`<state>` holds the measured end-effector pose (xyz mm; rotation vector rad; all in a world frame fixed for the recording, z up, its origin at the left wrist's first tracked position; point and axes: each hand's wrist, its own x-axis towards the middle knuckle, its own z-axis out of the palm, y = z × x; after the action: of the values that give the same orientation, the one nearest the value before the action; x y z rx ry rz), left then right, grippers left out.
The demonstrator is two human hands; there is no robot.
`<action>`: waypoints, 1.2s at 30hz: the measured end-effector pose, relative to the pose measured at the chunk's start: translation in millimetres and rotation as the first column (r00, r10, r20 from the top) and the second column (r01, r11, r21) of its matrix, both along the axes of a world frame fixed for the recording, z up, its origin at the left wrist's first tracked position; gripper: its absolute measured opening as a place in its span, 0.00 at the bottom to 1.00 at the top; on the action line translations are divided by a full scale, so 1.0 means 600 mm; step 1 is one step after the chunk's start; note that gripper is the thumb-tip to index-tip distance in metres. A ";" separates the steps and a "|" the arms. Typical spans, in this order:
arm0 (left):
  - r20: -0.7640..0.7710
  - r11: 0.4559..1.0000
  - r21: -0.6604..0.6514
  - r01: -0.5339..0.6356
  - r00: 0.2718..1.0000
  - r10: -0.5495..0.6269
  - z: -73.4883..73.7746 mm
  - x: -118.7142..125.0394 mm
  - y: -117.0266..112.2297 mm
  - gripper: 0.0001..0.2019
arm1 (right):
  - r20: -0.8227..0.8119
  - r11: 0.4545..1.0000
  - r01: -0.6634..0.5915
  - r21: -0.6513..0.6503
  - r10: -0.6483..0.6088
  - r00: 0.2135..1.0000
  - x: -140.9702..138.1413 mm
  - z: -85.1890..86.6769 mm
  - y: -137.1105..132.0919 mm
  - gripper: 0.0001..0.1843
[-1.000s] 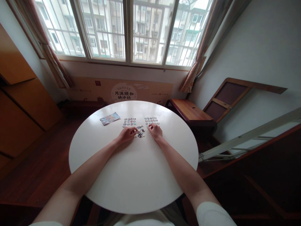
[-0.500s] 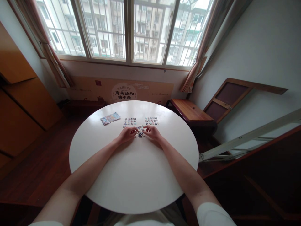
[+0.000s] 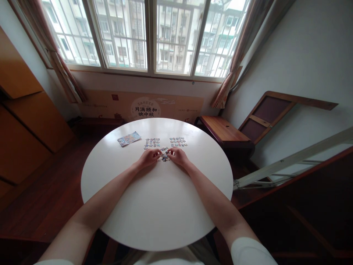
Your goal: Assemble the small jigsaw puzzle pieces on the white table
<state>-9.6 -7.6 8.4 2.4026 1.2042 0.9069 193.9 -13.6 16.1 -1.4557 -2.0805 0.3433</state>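
I have the pile (image 3: 164,158) of small puzzle pieces on the white table (image 3: 157,206), between the two hands and close to both. The left hand (image 3: 149,157) sits just left of the pile, its fingers curled and its thumb and fingertips drawn near each other at the pile's edge; I cannot tell from here whether they pinch a piece. The right hand (image 3: 178,156) sits just right of the pile, palm down, fingers bent inward so that the tips reach its right side; a dark bit shows by them, but I cannot make out whether it is gripped or only lies there. Beyond the pile I see pieces laid out apart in two groups: the left rows (image 3: 152,142) farther off and to its left, past the left hand, and the right rows (image 3: 178,141) farther off and to its right, past the right hand. Well to the left of the pile, also farther away than it, a printed sheet (image 3: 129,138) lies slanted. Both forearms come in from the near side of the pile, and far beyond it I see the barred window (image 3: 173,36).
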 end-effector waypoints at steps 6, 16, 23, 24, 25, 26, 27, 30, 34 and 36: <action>-0.014 1.000 0.022 -0.001 1.000 0.002 -0.002 -0.001 0.001 0.09 | -0.029 0.999 -0.038 0.012 0.038 0.999 0.004 -0.004 0.004 0.10; -0.018 1.000 0.021 0.011 1.000 -0.011 0.000 -0.001 0.001 0.10 | -0.308 0.984 -0.134 -0.117 0.093 0.947 0.013 -0.014 0.025 0.09; -0.013 1.000 0.028 0.013 1.000 -0.012 -0.006 -0.003 0.003 0.10 | -0.699 0.982 -0.150 -0.117 0.026 0.715 0.008 -0.007 0.032 0.14; -0.010 1.000 0.025 0.014 1.000 -0.014 -0.007 -0.003 0.004 0.10 | -0.742 0.972 -0.190 -0.140 0.024 0.671 0.005 -0.006 0.029 0.15; -0.006 1.000 0.022 0.016 1.000 -0.015 -0.007 -0.002 0.004 0.10 | -0.769 0.955 -0.249 -0.164 0.034 0.638 0.003 -0.005 0.026 0.16; -0.001 1.000 0.020 0.016 1.000 -0.016 -0.007 -0.002 0.004 0.10 | -0.787 0.936 -0.303 -0.179 0.049 0.615 0.000 -0.004 0.023 0.16; 0.004 1.000 0.019 0.016 1.000 -0.016 -0.007 -0.001 0.003 0.11 | -0.793 0.916 -0.350 -0.195 0.062 0.606 -0.002 -0.003 0.020 0.16; 0.015 1.000 0.010 0.011 1.000 -0.011 -0.004 0.000 0.002 0.12 | -0.776 0.890 -0.409 -0.203 0.109 0.622 -0.009 -0.001 0.012 0.16; 0.017 1.000 0.001 0.008 1.000 -0.008 -0.003 0.001 0.001 0.13 | -0.751 0.900 -0.385 -0.205 0.108 0.652 -0.014 0.003 0.010 0.17; 0.014 1.000 0.005 0.009 1.000 -0.009 -0.003 0.000 0.001 0.13 | -0.740 0.904 -0.372 -0.213 0.099 0.665 -0.015 0.005 0.010 0.17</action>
<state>-9.4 -6.9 6.4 2.3999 1.1867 0.9236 184.7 -7.3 19.1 -0.9562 -1.5740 1.2401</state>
